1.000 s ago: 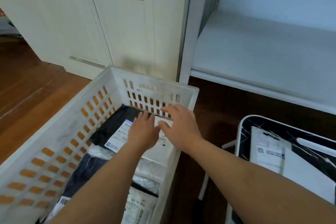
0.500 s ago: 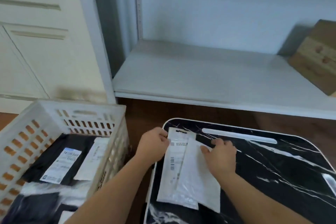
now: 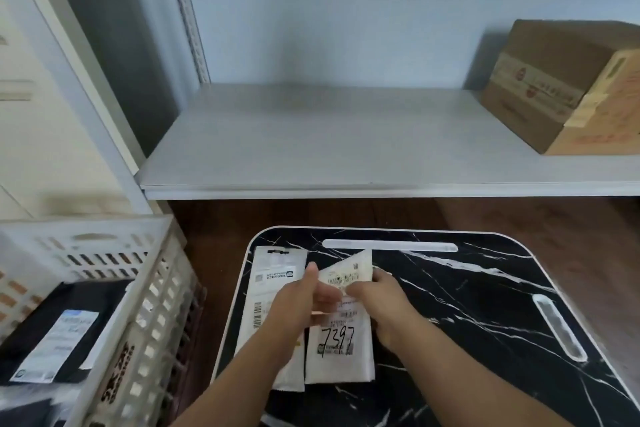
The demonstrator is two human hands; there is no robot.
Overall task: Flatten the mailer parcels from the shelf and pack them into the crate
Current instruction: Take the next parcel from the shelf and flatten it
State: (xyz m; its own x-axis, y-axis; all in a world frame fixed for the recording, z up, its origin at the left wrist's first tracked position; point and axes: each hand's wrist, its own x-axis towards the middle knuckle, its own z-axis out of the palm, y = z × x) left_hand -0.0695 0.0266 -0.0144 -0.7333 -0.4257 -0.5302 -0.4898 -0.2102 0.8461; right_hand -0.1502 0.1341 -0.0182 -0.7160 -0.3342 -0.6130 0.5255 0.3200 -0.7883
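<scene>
- The white mailer marked 7397 (image 3: 341, 340) lies at the lower centre of the frame on the black marbled surface (image 3: 485, 305), its top end lifted and bent toward the shelf.
- A 2nd white mailer (image 3: 268, 291) lies flat just beside it on the left, their long edges touching or slightly overlapping.
- The left hand (image 3: 304, 302) has thumb and fingers curled round the raised end of the 7397 mailer; the right hand (image 3: 384, 302) pinches the same end from the other side. Both grips are closed on it.
- Step in hand, as I judge it: flattening, or lifting for the crate; I cannot tell which.
- Next move probably calls for pressing the bent end down smooth, then carrying the mailer left without letting it spring back.
- The white slatted crate (image 3: 138, 305), lower left, already holds a black mailer with a label (image 3: 65, 326).
- The grey shelf (image 3: 329, 142) across mid-frame shows no mailers; a cardboard box (image 3: 561, 87) sits at its right end.
</scene>
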